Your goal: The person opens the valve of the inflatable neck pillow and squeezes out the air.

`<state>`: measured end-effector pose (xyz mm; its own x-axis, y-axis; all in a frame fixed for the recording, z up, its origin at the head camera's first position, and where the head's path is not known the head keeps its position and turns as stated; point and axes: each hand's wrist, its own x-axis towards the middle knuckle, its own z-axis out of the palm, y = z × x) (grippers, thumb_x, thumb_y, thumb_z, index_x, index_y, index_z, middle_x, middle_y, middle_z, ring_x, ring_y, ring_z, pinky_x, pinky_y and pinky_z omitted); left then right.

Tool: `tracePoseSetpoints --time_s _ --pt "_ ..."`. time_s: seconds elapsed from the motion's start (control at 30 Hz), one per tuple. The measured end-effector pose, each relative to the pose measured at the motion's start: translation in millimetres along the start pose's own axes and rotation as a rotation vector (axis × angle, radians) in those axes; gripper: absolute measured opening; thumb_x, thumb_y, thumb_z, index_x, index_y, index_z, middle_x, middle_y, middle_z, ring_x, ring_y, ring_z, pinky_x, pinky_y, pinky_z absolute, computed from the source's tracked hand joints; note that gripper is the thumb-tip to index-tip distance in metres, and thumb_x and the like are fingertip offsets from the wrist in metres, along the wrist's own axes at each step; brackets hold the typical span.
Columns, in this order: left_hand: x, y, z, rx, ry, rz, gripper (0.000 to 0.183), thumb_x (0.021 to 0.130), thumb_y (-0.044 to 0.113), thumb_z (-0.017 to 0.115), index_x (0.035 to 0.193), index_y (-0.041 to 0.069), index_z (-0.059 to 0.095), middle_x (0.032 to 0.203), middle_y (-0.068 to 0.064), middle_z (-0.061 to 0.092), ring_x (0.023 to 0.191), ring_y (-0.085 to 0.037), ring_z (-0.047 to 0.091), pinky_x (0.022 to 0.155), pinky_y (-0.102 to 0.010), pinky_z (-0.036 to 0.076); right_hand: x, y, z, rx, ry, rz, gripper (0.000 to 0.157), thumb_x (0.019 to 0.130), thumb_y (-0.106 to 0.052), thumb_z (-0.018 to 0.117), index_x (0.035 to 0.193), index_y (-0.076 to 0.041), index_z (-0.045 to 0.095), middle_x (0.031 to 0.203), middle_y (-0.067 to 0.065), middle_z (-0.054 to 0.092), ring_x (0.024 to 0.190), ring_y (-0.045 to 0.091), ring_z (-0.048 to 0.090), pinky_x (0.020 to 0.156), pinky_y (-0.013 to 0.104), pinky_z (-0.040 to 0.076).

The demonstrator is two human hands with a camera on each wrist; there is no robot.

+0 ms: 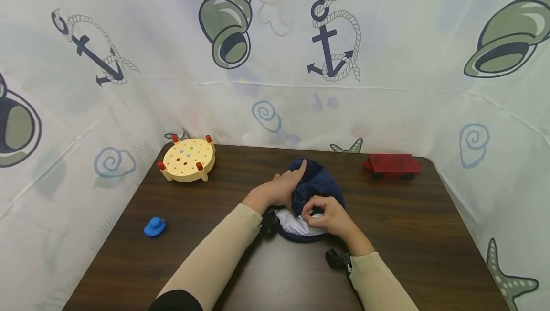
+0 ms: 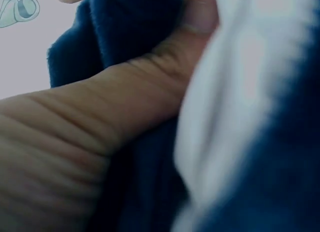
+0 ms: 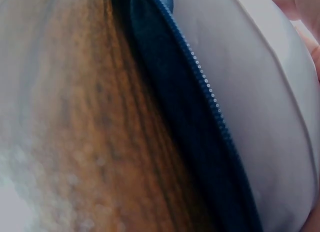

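A round navy cushion cover (image 1: 320, 182) lies on the table with its zipper (image 3: 202, 77) undone. White inner cushion (image 1: 294, 222) shows through the opening, along the near side. At the cover's left, my left hand (image 1: 279, 190) grips the navy cloth, its index finger stretched over the top. The left wrist view has the left thumb (image 2: 145, 87) lying against the navy cloth, beside the white fabric. My right hand (image 1: 328, 215) has its thumb and fingers curled at the opening, pinching the edge of the cloth. In the right wrist view, only parts of fingers appear at the right edge.
A yellow round pegged toy (image 1: 186, 160) with red pegs stands at the back left. Nearer on the left lies a small blue hat-shaped toy (image 1: 154, 226). A red toy wagon (image 1: 394, 165) sits at the back right. Patterned cloth hangs behind the brown table (image 1: 408, 234).
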<state>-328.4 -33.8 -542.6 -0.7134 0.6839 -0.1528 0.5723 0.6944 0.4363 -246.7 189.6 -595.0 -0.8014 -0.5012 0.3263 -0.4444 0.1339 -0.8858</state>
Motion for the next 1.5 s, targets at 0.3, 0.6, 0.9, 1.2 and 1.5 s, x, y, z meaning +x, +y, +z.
tracePoseSetpoints --time_s 0.3,0.6,0.9,1.2,1.5 --pt "6.6 -3.8 6.1 0.045 0.016 -0.004 0.162 0.068 0.043 0.106 0.175 0.012 -0.012 0.181 -0.008 0.028 0.164 -0.031 0.034 0.128 -0.068 0.030 -0.9 -4.0 -1.0 -0.018 0.024 -0.010 0.019 0.086 0.004 0.085 0.094 -0.012 0.081 0.092 0.015 0.077 0.089 0.010 0.070 0.084 0.023 0.058" --pt "5.8 -0.8 4.4 0.135 0.006 -0.027 0.135 0.067 0.048 0.105 0.173 0.015 0.029 0.171 -0.008 0.044 0.160 -0.031 0.039 0.125 -0.060 0.035 1.0 -7.0 -2.1 -0.038 0.039 0.024 0.021 0.086 0.001 0.087 0.093 -0.017 0.081 0.092 0.010 0.078 0.088 0.011 0.070 0.083 0.023 0.057" --pt "-0.9 -4.9 7.6 0.122 0.083 -0.015 0.116 0.063 0.053 0.106 0.162 0.025 0.052 0.140 -0.007 0.048 0.127 -0.026 0.043 0.105 -0.048 0.038 2.3 -6.7 -1.4 -0.043 0.042 0.039 0.021 0.086 0.000 0.086 0.093 -0.019 0.081 0.092 0.012 0.078 0.088 0.011 0.070 0.083 0.022 0.057" --pt "-2.9 -7.1 13.1 0.058 0.148 -0.034 0.098 0.061 0.045 0.108 0.146 0.019 0.065 0.185 -0.013 0.006 0.171 -0.042 0.006 0.133 -0.064 0.022 0.3 -7.1 2.8 -0.034 0.065 0.048 0.022 0.085 0.003 0.086 0.093 -0.017 0.080 0.092 0.009 0.077 0.088 0.011 0.069 0.083 0.024 0.057" --pt "-0.8 -8.3 13.5 0.024 0.137 0.035 0.089 0.063 0.034 0.109 0.137 0.012 0.064 0.161 -0.017 0.050 0.153 -0.034 0.045 0.126 -0.046 0.044 1.5 -7.0 2.7 -0.070 0.088 0.001 0.024 0.085 0.004 0.086 0.091 -0.018 0.081 0.090 0.005 0.077 0.087 0.013 0.071 0.083 0.024 0.058"
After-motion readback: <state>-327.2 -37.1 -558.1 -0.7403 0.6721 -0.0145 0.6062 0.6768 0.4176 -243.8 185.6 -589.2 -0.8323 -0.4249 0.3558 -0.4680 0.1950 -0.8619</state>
